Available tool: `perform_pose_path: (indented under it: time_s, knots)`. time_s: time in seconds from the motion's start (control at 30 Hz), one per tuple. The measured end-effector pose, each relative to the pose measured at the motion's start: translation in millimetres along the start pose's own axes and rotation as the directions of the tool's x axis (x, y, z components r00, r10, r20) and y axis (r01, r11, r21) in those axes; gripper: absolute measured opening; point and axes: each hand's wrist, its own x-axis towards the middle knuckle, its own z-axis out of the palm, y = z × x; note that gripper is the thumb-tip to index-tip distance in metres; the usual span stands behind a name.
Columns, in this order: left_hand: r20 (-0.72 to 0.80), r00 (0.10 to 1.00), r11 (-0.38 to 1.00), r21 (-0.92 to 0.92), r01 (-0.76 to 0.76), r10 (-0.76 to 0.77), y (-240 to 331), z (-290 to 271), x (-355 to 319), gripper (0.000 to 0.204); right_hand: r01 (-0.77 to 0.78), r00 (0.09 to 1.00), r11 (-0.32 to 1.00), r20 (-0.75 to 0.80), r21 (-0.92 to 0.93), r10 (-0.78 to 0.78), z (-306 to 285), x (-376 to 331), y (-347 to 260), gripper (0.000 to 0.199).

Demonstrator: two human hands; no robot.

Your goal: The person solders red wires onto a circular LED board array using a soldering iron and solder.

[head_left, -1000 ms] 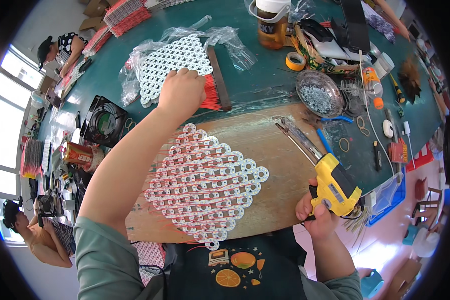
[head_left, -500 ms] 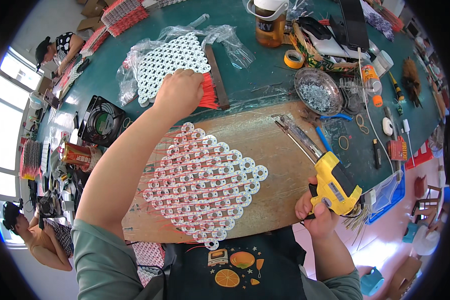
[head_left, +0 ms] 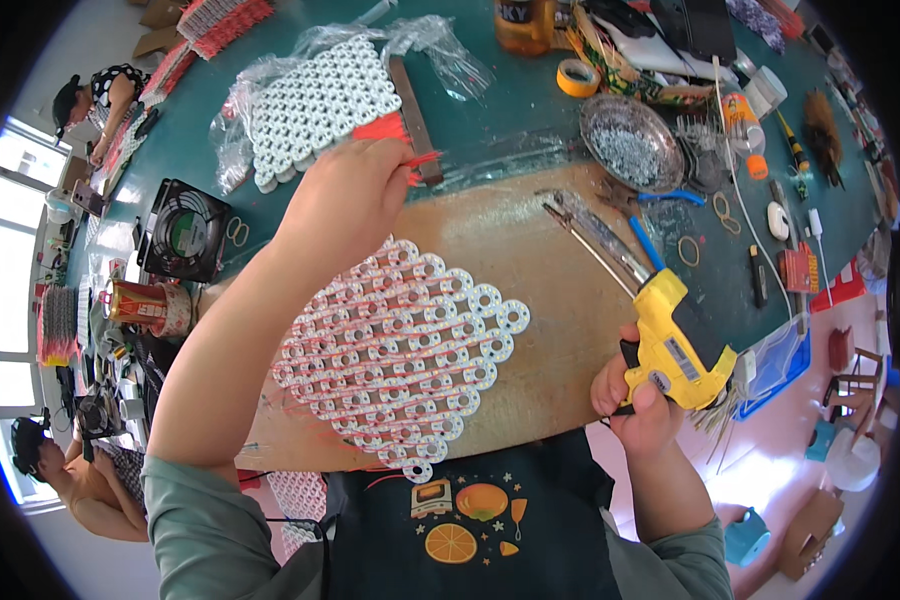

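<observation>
Head view. The left hand point(head_left: 345, 205) is stretched out across the wooden board point(head_left: 560, 300), fingers curled shut around a small bunch of red-orange strips point(head_left: 390, 130) at the far edge of the board, just beside the bagged stack of white discs point(head_left: 315, 100). The right hand point(head_left: 640, 400) is wrapped firmly around the grip of the yellow glue gun point(head_left: 675, 340), near the body at the board's near right corner; the nozzle point(head_left: 595, 235) points away over the board, clear of the work. Whether a finger rests on the trigger cannot be told.

Judgement on method: the strips are best gripped close to their ends and kept clear of the nozzle; the gun is best held tilted off the work until a strip is laid in place, since stray glue would mar the discs.

The workpiece, a mat of white discs point(head_left: 400, 345), lies flat on the board under the left forearm. The discs are ring-shaped with dark centre holes, joined edge to edge in slanted rows forming a rough diamond. Thin red threads show at its near left edge.
</observation>
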Motion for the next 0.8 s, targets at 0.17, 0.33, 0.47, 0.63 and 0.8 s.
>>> perform_pose_path:
  time_s: [0.17, 0.33, 0.47, 0.63, 0.8]
  knots:
    - [-0.006, 0.990, 0.964, -0.227, -0.139, 0.142, 50, 11, -45, 0.013, -0.066, 0.997, 0.998, 0.039, -0.003, 0.066, -2, -18, -5, 0.082]
    - [0.018, 0.969, 0.942, -0.239, -0.235, 0.246, 75, 20, -87, 0.024, -0.143, 0.980, 0.937, 0.088, -0.318, 0.179, -19, -57, -7, 0.040]
    - [0.021, 0.955, 0.940, -0.182, -0.289, 0.297, 82, 22, -107, 0.038, -0.121, 0.982, 0.935, 0.097, -0.332, 0.162, -24, -75, -4, 0.033]
    - [0.023, 0.951, 0.944, -0.136, -0.302, 0.308, 84, 25, -113, 0.036, -0.064, 0.943, 0.812, 0.231, -0.580, 0.239, -44, -93, 0, 0.033]
    - [0.067, 0.949, 0.941, -0.166, -0.293, 0.308, 85, 23, -113, 0.036, -0.045, 0.950, 0.775, 0.213, -0.630, 0.228, -42, -94, -1, 0.036]
